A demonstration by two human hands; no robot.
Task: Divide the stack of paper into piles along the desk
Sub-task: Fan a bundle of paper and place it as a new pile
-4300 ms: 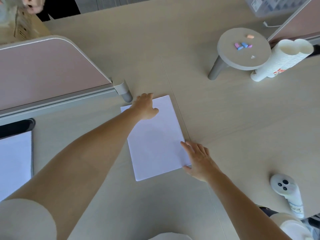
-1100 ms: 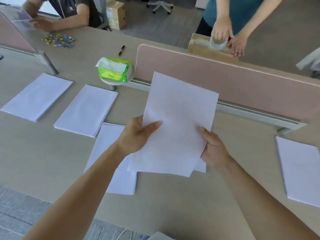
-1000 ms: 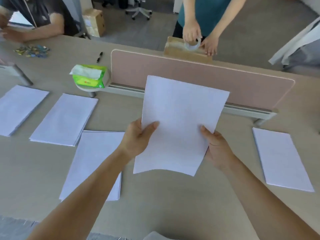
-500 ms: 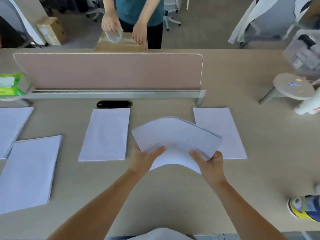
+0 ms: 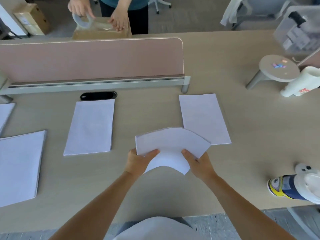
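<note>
Holding a bowed stack of paper [image 5: 171,144] over the table [image 5: 147,110], seen from the head camera.
Both the left hand [image 5: 137,161] and the right hand [image 5: 199,164] pinched the white stack's near edge, fingers [image 5: 186,152] closed on it with thumbs on top. The sheets arched upward in the middle and fanned slightly. The stack hung between the flat left pile [image 5: 90,127] and the right pile [image 5: 204,118], its far right corner overlapping the latter in view.

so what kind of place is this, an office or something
Most likely a shared open-plan office: a long desk with a pink divider screen, a black cable port set into the desktop, and a wheeled chair base on carpet beyond.
</note>
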